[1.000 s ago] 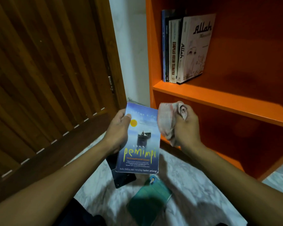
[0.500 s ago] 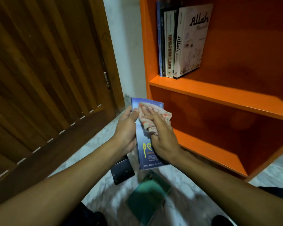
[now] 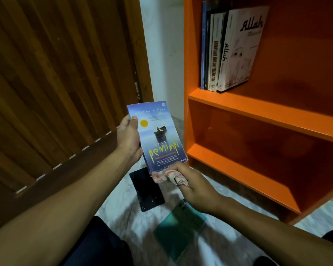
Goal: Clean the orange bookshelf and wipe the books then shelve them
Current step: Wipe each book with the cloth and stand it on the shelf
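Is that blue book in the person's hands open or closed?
Closed. The blue book shows its whole front cover, gripped by the left hand; the right hand holds a cloth at its bottom edge.

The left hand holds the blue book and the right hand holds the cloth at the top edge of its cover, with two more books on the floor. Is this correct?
Not quite. In the head view the right hand holds the cloth at the bottom edge of the cover, not the top. The rest stands: the left hand holds the blue book, and a dark book and a green book lie on the floor.
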### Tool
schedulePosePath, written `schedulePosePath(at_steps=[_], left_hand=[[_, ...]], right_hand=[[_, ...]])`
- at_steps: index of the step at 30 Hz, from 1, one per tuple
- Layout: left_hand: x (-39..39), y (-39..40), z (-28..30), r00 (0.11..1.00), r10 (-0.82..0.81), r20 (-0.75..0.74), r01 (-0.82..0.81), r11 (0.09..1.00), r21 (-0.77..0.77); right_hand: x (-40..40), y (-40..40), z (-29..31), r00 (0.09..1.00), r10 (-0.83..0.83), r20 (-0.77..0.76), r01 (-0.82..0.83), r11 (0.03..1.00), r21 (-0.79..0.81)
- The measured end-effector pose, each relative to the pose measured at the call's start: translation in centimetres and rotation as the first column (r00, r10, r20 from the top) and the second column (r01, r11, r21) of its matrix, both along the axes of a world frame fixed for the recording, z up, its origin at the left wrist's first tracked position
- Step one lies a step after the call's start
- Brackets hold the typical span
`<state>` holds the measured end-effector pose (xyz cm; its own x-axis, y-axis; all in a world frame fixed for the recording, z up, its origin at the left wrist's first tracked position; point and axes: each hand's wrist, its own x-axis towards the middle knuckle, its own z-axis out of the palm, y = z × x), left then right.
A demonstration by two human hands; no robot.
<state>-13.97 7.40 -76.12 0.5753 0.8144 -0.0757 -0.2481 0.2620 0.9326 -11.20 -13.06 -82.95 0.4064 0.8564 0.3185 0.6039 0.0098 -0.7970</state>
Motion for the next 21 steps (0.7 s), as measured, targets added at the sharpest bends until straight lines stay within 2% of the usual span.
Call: schedulePosePath(at_steps=[3,5,8,10,13,15,18,21], left_hand=[[-0.1,0.3,0.1,1.000,-0.004,-0.010,0.004,0.999,0.039],[-0.2,0.3,0.2,0.999,-0.042,-0.024,0.044,0.994,0.101],[-0.5,0.0,0.4,0.990,-0.127,-0.055,0.137,0.959,0.247],[-0.6,-0.5,0.4,0.977,-0.201,-0.077,0.215,0.920,0.328],[-0.9,-1.6,0.9,0.946,-0.311,-0.090,0.322,0.875,0.362],[-0.9,-2.4,1.7,0.924,-0.375,-0.068,0.373,0.852,0.367],[-0.9,-3.3,3.0,0.913,-0.407,-0.037,0.386,0.830,0.403],[-0.6,-3.5,4.1,0.930,-0.367,-0.023,0.333,0.814,0.477]], right_hand=[[0.5,0.3,-0.4,0.988,-0.064,-0.141,0.056,0.997,-0.062],[1.1,0.4,-0.4,0.962,-0.153,-0.228,0.145,0.988,-0.049],[2.4,0.4,0.1,0.902,-0.345,-0.260,0.338,0.938,-0.073],[3.7,0.0,0.7,0.859,-0.420,-0.293,0.407,0.907,-0.106],[4.9,-0.5,1.1,0.821,-0.372,-0.434,0.348,0.927,-0.137],[5.1,-0.6,1.6,0.807,-0.295,-0.512,0.286,0.953,-0.098],[5.7,-0.6,2.0,0.819,-0.270,-0.506,0.297,0.954,-0.029],[6.3,-1.0,4.2,0.835,-0.284,-0.471,0.317,0.948,-0.008]])
